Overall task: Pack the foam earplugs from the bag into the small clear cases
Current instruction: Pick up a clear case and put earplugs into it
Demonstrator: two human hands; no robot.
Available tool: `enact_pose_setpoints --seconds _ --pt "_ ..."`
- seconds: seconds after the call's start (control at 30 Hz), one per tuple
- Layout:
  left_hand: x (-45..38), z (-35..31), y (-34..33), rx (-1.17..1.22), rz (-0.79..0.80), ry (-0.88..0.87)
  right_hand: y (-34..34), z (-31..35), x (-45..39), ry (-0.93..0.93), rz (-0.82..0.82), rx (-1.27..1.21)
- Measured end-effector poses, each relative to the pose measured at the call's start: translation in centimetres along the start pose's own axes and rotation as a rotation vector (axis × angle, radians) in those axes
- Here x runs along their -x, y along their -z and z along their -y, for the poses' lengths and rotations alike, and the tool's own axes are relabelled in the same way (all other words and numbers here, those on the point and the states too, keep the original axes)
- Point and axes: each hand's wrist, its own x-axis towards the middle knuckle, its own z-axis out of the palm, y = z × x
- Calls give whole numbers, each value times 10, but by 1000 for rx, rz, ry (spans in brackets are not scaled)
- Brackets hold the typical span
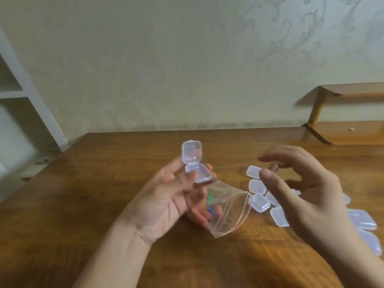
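Observation:
My left hand holds a small clear case between thumb and fingertips, its hinged lid standing open upward with something pale pink inside. The same hand's lower fingers also pinch a clear zip bag holding green, blue and orange foam earplugs; the bag's mouth faces right. My right hand hovers to the right of the bag, fingers spread and curled, holding nothing. Several closed clear cases lie on the wooden table under and behind the right hand.
More clear cases trail toward the table's right edge. A wooden shelf unit stands at the back right against the patterned wall. A white shelf frame is at the left.

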Motion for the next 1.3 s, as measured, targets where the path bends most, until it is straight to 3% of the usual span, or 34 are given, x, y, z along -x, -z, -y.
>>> enact_pose_setpoints --seconds 0.17,0.33,0.57,0.83,1.1,1.2,1.3 --pt "-5 -9 15 14 -381 -23 -6 -24 3 35 235 569" --pt "-8 -6 12 126 -553 34 -21 -39 12 -26 484 598" --pt "-10 1 6 143 -585 85 -37 -36 16 -115 692 663" --pt "-10 0 4 138 -604 111 -61 -48 18 11 514 677" --pt "-9 -1 4 84 -583 97 -59 -53 17 48 453 638" --pt "-8 -1 4 80 -566 101 -44 -40 11 13 398 601" --pt "-7 -2 3 135 -520 124 -14 -19 -1 -174 390 435"
